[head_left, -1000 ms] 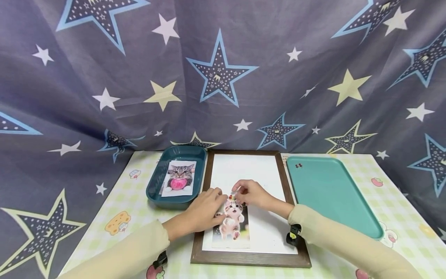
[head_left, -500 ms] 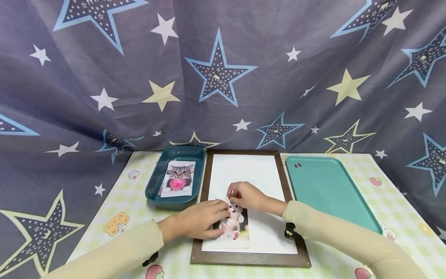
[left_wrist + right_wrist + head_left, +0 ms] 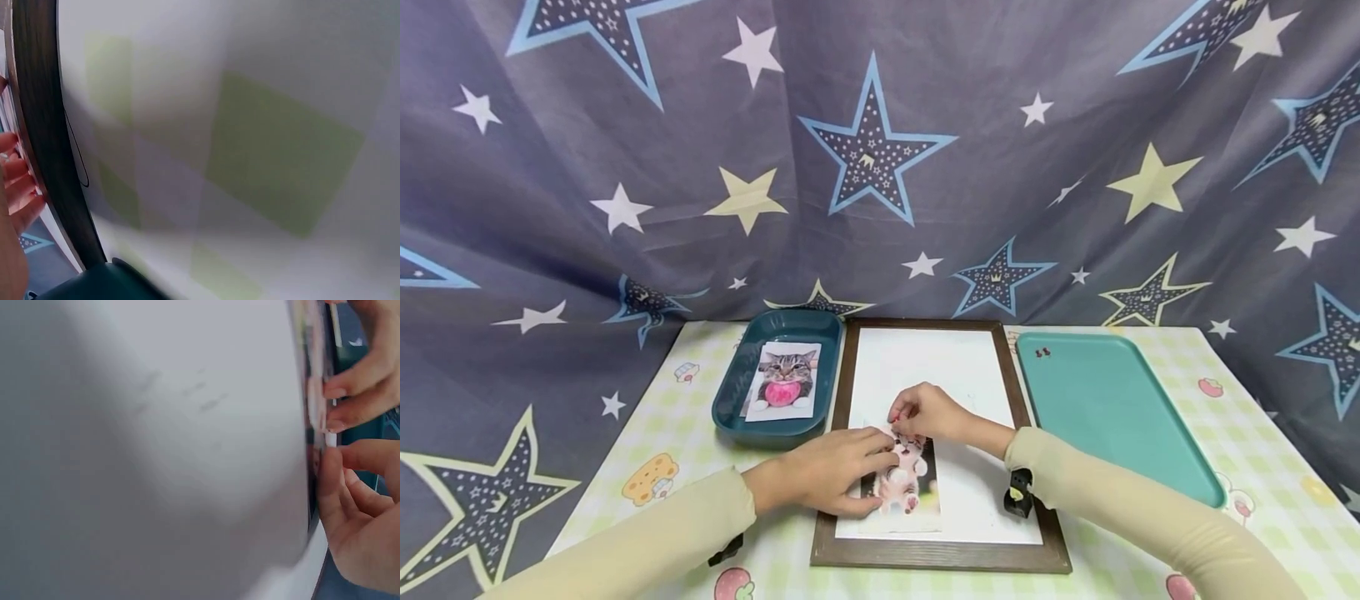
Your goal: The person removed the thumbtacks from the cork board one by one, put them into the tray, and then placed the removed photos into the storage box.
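Note:
A photo of a kitten (image 3: 910,492) lies on the lower part of a white board with a brown wooden frame (image 3: 940,557). My left hand (image 3: 829,471) rests on the photo's left side with its fingers spread and fairly straight. At the photo's top edge, my right hand (image 3: 934,414) pinches a small red push pin (image 3: 896,419) between thumb and forefinger. In the right wrist view the right thumb and forefinger meet at the photo's surface, beside the left fingers (image 3: 359,384). The pin's tip is hidden.
Left of the board stands a dark teal tray (image 3: 727,407) with a photo of a cat holding a pink ball (image 3: 786,385) on top of other paper. A flat green tray (image 3: 1112,417) at the right holds two red push pins (image 3: 1042,352). A starry curtain (image 3: 985,100) hangs behind.
My right hand has shifted slightly left and closed over the red pin at the photo's top. My left hand has slid a little down, and its fingers have spread over the photo.

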Motion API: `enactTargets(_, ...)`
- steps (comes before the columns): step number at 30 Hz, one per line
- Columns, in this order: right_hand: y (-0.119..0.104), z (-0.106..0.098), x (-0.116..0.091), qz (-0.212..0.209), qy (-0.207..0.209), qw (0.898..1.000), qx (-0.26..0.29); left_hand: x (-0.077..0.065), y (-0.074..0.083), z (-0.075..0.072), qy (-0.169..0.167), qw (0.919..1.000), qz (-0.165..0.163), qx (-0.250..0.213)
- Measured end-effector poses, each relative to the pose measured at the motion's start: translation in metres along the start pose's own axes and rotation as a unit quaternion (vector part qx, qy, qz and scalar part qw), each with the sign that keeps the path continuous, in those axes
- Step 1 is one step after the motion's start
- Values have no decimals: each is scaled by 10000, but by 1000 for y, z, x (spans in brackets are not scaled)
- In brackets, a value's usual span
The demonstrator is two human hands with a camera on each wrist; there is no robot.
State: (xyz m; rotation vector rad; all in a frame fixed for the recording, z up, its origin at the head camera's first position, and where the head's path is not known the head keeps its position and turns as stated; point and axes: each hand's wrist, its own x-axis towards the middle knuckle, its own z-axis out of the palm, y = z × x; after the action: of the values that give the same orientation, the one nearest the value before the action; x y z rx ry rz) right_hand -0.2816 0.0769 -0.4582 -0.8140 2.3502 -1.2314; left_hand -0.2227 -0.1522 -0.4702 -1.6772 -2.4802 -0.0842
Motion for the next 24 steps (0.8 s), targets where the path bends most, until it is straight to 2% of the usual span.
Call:
enactTargets(2,2,-3,2,342,-138,9978,549,0,-1,-1,-15,10000,13,-9)
enactTargets(5,7,-6,5,777,-314,9888,1232,1,-1,-2,-5,10000,27,-18)
enactTargets(10,15,-11,7,1034,-504,9758,1860,1,-1,-3,-38,10000,9,22)
enactTargets(14,18,-11,6,1035,-519,9715,2070,2,-1,-3,-111,9999,-56,68)
enactTargets(24,20,-9,6,898,-468,9739,2032,5,1,-4,-248,9996,-148,29)
